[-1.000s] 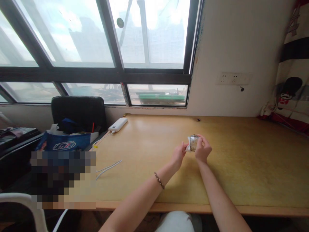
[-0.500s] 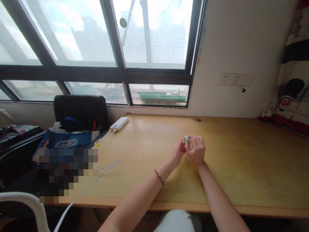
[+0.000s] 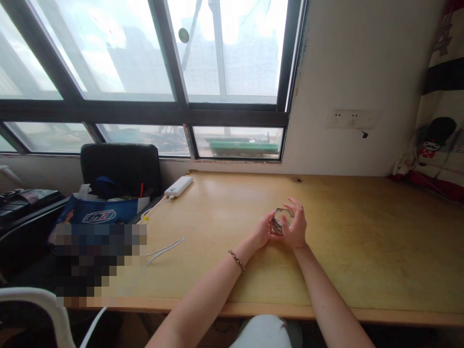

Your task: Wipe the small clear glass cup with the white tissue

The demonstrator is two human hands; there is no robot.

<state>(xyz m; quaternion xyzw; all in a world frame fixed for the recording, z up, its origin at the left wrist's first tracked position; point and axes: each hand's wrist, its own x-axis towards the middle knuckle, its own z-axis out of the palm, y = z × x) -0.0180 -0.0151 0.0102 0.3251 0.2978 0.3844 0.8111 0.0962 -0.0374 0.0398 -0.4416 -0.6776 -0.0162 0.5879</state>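
Observation:
A small, roundish, shiny thing with a thin dark rim is between my hands, above the desk. Its kind is too small to make out. My left hand is closed around its left side and underside, with some fingers hidden beneath it. On the right, the thumb of my right hand lies against the thing's face. The other fingers of that hand are raised and spread, curving along its far right side. A braided bracelet circles my left wrist.
A white power bank with a cable lies at the desk's back left. Nearer is a loop of white cable. A black chair with a blue bag stands left. Wall sockets are at the back right.
The fingers of my right hand have lifted and spread from a closed grip. The shiny thing has turned, showing a broader, rounder face. My left hand still holds it.

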